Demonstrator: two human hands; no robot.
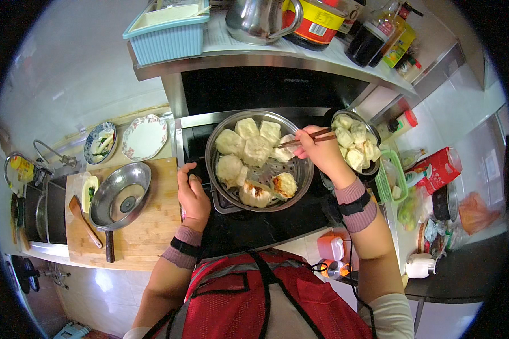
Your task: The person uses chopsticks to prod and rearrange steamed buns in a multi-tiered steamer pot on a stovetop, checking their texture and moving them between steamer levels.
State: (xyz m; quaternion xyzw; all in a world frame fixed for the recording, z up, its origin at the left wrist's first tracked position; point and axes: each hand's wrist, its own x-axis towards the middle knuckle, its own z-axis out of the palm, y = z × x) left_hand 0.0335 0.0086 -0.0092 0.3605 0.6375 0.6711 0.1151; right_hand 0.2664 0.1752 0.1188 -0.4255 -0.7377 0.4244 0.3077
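Note:
A round metal steamer (302, 186) with a perforated base stands on the stove and holds several pale buns (256, 150). Two buns near its front show browned sides, one of them this browned bun (283, 185). My right hand (318, 148) holds dark wooden chopsticks (326, 135), their tips at a bun (283, 149) on the steamer's right side. My left hand (194, 195) is just left of the steamer, fingers curled and apart, holding nothing that shows. A second pot (379, 135), heaped with pale buns, stands to the right beyond my right hand.
Left of the stove, a wooden cutting board (161, 212) bears a metal pan (121, 203) and a wooden spatula (85, 222). Behind it sit a floral plate (144, 137) and a patterned bowl (87, 148). A green basket (401, 169) lies right; a shelf (246, 59) with jars overhangs the back.

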